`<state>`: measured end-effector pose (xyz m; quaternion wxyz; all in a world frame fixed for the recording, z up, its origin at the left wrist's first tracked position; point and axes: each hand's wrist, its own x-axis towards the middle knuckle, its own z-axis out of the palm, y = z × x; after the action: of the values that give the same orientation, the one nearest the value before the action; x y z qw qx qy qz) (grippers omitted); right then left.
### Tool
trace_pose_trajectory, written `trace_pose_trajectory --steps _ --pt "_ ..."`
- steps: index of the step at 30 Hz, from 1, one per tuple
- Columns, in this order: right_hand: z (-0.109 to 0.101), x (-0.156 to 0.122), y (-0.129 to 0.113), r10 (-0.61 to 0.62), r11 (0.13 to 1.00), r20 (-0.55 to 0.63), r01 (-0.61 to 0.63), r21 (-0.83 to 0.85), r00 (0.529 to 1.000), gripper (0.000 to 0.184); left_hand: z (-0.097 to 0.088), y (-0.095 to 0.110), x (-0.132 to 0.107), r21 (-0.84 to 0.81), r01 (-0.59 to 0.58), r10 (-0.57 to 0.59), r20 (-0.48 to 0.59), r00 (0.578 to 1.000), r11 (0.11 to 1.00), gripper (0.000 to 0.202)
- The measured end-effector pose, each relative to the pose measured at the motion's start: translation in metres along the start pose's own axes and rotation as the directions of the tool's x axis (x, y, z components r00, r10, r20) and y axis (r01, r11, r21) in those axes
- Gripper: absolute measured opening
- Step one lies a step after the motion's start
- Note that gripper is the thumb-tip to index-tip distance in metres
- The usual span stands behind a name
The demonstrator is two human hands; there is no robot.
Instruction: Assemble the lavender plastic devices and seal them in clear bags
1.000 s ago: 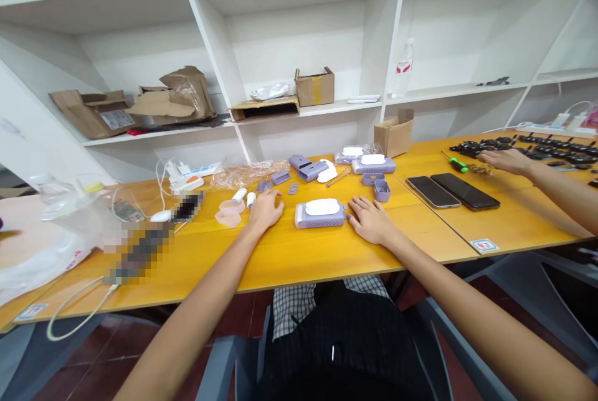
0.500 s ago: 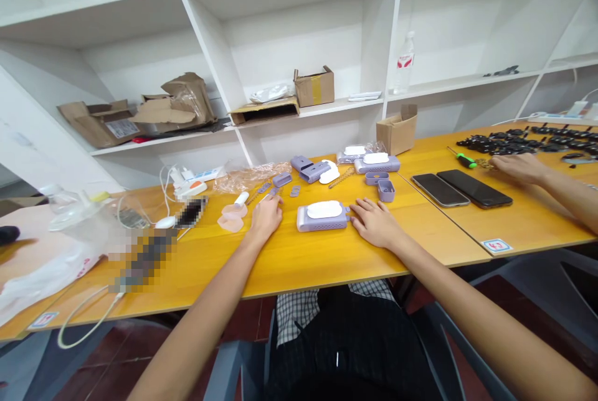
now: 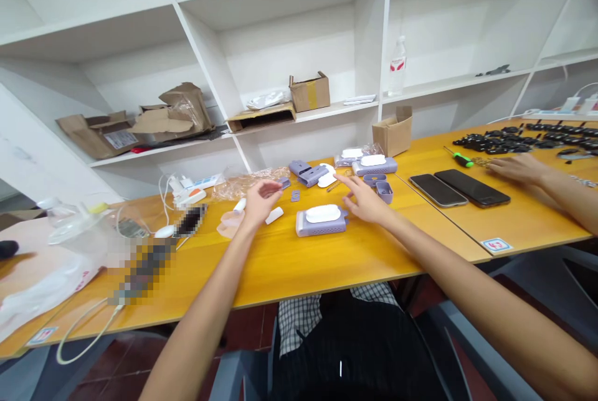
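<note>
1. The purple case (image 3: 321,226) lies flat on the table (image 3: 280,270), nearer its front edge than its back edge, between the two hands and apart from both.
2. The right hand (image 3: 363,200) is just beyond the case's right end, fingers loosely spread, with nothing seen in its hold.
3. The left hand (image 3: 261,199) is half curled, towards the table's left side; a gap shows between thumb and fingers, and nothing shows in it, though the palm is hidden.
4. The case looks like hard plastic: stiff, probably light enough for one hand. Its long perforated sides seem the surest hold, with fingers on one and thumb on the other.
5. Its white top (image 3: 323,213) looks smooth, so a grip there would likely slip. The small tab (image 3: 346,214) at the right end seems too slight to lift by, and perhaps fragile.
6. The white tube (image 3: 274,215) lies beside the left wrist, towards the case. It looks light and likely to roll; a pinch around its middle should suit.
7. The caps (image 3: 384,192), towards the table's back edge beyond the right hand, look stiff and hollow, best taken by their outer walls.
</note>
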<state>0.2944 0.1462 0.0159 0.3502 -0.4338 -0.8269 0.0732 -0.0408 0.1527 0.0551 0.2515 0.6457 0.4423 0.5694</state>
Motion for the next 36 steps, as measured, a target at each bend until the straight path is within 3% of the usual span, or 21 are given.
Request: trace_pose_trajectory --steps 4,7,10,13,16,18,20,22,23,25,30,33,36 --pt "0.009 0.026 0.007 -0.122 0.991 -0.006 0.122 -0.048 0.992 0.067 0.04 0.008 -0.001 -0.083 -0.017 0.037 0.239 0.97 0.996 0.029" --pt "0.021 0.03 0.017 -0.147 0.989 -0.022 0.147 -0.025 0.989 0.042 0.063 0.008 -0.003 -0.138 0.0 0.039 0.281 0.959 0.99 0.031" --pt "0.032 0.026 0.027 -0.15 0.988 -0.011 0.15 0.021 0.989 0.038 0.07 0.008 -0.008 -0.139 0.018 0.024 0.289 0.957 0.99 0.035" --pt "0.037 0.022 0.037 -0.076 0.995 -0.025 0.078 0.062 0.997 0.032 0.055 0.008 -0.012 0.072 -0.039 0.02 0.251 0.968 0.997 0.033" --pt "0.038 0.02 0.044 0.068 0.991 -0.051 -0.061 0.119 0.996 0.025 0.019 0.01 -0.015 0.413 -0.102 -0.027 0.295 0.955 0.905 0.036" --pt "0.038 0.021 0.047 0.136 0.979 -0.06 -0.125 0.161 0.989 0.022 -0.008 0.01 -0.017 0.545 -0.116 -0.15 0.419 0.896 0.83 0.047" --pt "0.039 0.022 0.048 0.172 0.969 -0.068 -0.156 0.192 0.983 0.019 -0.029 0.009 -0.02 0.611 -0.093 -0.313 0.523 0.793 0.786 0.052" --pt "0.038 0.022 0.047 0.182 0.964 -0.064 -0.165 0.209 0.981 0.018 -0.042 0.006 -0.021 0.644 -0.052 -0.412 0.548 0.728 0.763 0.049" --pt "0.038 0.022 0.046 0.182 0.963 -0.062 -0.165 0.214 0.981 0.017 -0.046 0.005 -0.021 0.663 -0.043 -0.435 0.536 0.723 0.747 0.048" --pt "0.038 0.021 0.045 0.186 0.961 -0.067 -0.167 0.222 0.98 0.017 -0.049 0.004 -0.017 0.725 -0.047 -0.45 0.476 0.755 0.687 0.048" --pt "0.038 0.02 0.044 0.205 0.955 -0.083 -0.181 0.235 0.975 0.017 -0.058 0.006 0.006 0.925 -0.015 -0.475 0.21 0.854 0.38 0.057" --pt "0.037 0.02 0.045 0.201 0.958 -0.086 -0.178 0.223 0.976 0.015 -0.064 0.003 0.018 0.975 0.034 -0.487 0.079 0.87 0.22 0.059" --pt "0.035 0.019 0.044 0.219 0.955 -0.085 -0.195 0.224 0.972 0.014 -0.064 -0.009 0.021 0.983 0.077 -0.464 0.01 0.886 0.168 0.053"
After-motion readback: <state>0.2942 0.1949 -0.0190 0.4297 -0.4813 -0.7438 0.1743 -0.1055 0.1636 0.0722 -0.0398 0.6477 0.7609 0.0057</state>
